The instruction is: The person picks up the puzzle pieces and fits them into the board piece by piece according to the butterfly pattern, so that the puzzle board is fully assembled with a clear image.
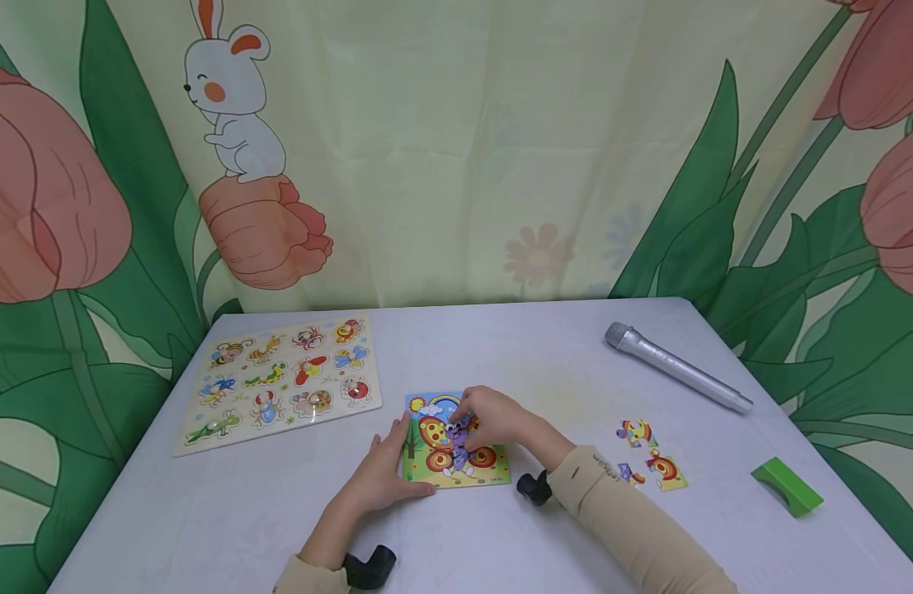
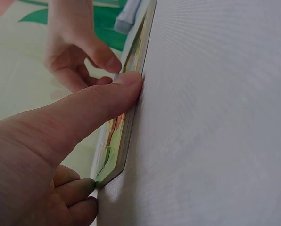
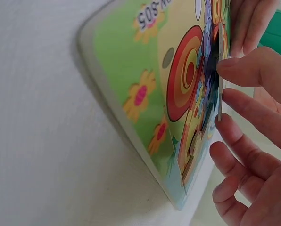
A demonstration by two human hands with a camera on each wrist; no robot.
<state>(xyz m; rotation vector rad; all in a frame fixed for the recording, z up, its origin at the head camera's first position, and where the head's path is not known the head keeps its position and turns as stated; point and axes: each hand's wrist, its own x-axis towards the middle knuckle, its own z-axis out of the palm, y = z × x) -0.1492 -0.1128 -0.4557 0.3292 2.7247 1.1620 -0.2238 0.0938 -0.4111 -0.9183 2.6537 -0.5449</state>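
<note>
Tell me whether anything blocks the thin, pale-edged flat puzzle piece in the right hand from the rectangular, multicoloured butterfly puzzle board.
Nothing visible stands between the piece and the board. The right hand holds the piece at the board's printed face; the left hand rests against its lower-left side.

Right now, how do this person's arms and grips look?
The left grip and right grip are ungloved. The left sleeve and right sleeve are beige, the right one with small dark markings, unreadable here, near its cuff. A black fitting sits by each wrist; no cables show.
</note>
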